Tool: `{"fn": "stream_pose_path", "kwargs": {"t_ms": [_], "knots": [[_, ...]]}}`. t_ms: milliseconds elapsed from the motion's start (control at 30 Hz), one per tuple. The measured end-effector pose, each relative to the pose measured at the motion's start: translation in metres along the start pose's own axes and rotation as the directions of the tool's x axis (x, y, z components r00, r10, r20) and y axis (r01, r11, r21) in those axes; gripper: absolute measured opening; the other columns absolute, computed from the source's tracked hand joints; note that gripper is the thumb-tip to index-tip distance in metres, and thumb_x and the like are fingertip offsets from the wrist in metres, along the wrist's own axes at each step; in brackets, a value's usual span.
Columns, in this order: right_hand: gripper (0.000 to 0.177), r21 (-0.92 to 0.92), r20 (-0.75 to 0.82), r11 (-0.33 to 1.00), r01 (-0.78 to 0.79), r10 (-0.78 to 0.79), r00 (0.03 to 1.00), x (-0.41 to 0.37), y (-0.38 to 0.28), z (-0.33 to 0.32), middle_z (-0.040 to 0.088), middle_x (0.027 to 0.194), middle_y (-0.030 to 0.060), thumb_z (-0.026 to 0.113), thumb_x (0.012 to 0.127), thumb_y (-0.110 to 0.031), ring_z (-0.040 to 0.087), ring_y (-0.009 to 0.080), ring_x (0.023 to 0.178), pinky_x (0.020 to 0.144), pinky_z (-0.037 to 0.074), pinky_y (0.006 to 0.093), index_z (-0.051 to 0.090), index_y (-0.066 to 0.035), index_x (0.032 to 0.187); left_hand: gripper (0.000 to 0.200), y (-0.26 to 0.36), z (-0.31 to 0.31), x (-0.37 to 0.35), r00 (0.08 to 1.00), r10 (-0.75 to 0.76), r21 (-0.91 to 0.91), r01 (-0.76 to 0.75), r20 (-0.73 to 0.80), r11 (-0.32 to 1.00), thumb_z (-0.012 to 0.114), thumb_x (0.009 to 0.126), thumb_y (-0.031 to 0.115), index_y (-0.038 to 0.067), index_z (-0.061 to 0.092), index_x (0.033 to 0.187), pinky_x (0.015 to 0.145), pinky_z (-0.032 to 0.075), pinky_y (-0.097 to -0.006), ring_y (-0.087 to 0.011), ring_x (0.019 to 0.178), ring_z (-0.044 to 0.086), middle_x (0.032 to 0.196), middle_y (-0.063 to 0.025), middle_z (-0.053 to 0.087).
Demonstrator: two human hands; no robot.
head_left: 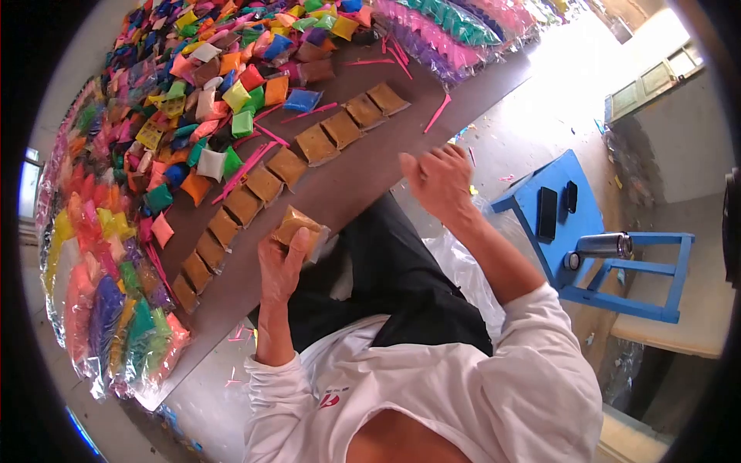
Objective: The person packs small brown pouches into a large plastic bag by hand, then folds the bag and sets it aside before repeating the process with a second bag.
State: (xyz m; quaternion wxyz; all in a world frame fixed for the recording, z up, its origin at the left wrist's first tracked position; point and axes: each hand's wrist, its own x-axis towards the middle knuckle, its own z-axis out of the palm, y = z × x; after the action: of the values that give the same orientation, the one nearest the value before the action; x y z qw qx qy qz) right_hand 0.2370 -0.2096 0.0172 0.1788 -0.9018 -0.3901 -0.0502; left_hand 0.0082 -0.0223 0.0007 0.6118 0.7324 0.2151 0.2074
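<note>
My left hand (279,266) is closed on a small clear packet filled with brown material (292,222), with the thumb across its face. It holds the packet over the table's near edge. My right hand (440,179) is raised past that edge, its fingers curled in; what they hold, if anything, is hidden. A slanting row of similar brown packets (285,167) lies on the brown tabletop (332,199), from the lower left up to the right.
A big heap of colourful packets (224,100) covers the far left of the table. Pink strips (247,170) are scattered beside the row. Long plastic bags (463,35) lie at the back. To the right, a blue stool (571,174) carries a dark phone-like object (546,214); a metal flask (604,245) lies nearby.
</note>
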Motion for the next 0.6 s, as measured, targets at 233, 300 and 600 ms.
{"fn": "stream_pose_path", "kwargs": {"t_ms": [233, 300, 600], "knots": [[0.014, 0.367, -0.273, 0.874, 0.319, -0.227, 0.935, -0.046, -0.008, -0.001, 0.066, 0.085, 0.0148, 0.068, 0.084, -0.012, 0.064, 0.0301, 0.080, 0.073, 0.050, 0.0388, 0.063, -0.001, 0.090, 0.030, -0.001, 0.003, 0.001, 1.000, -0.007, 0.018, 0.007, -0.006, 1.000, 0.060, 0.094, 0.031, 0.001, 0.061, 0.101, 0.064, 0.044, -0.0246, -0.0086, 0.073, 0.054, 0.081, 0.0004, 0.060], [0.016, 0.540, -0.268, 0.783, 0.310, -0.189, 0.945, -0.039, -0.042, 0.003, 0.066, 0.085, 0.0138, 0.066, 0.085, -0.014, 0.063, 0.0338, 0.080, 0.075, 0.049, 0.0420, 0.061, -0.001, 0.093, 0.029, -0.001, -0.001, 0.000, 0.999, -0.036, 0.032, 0.035, 0.021, 0.999, 0.060, 0.095, 0.030, 0.002, 0.061, 0.101, 0.064, 0.043, -0.0242, -0.0077, 0.074, 0.053, 0.082, 0.0011, 0.059], [0.016, 0.806, 0.042, 0.541, 0.239, -0.456, 0.889, -0.005, -0.112, 0.056, 0.057, 0.079, 0.0207, 0.057, 0.093, -0.015, 0.056, 0.0371, 0.070, 0.062, 0.044, 0.0406, 0.055, 0.001, 0.090, 0.028, -0.004, -0.002, -0.003, 0.995, 0.039, -0.092, -0.048, -0.095, 0.995, 0.058, 0.098, 0.029, 0.002, 0.064, 0.099, 0.062, 0.041, -0.0241, -0.0062, 0.074, 0.048, 0.085, 0.0038, 0.057]]}}
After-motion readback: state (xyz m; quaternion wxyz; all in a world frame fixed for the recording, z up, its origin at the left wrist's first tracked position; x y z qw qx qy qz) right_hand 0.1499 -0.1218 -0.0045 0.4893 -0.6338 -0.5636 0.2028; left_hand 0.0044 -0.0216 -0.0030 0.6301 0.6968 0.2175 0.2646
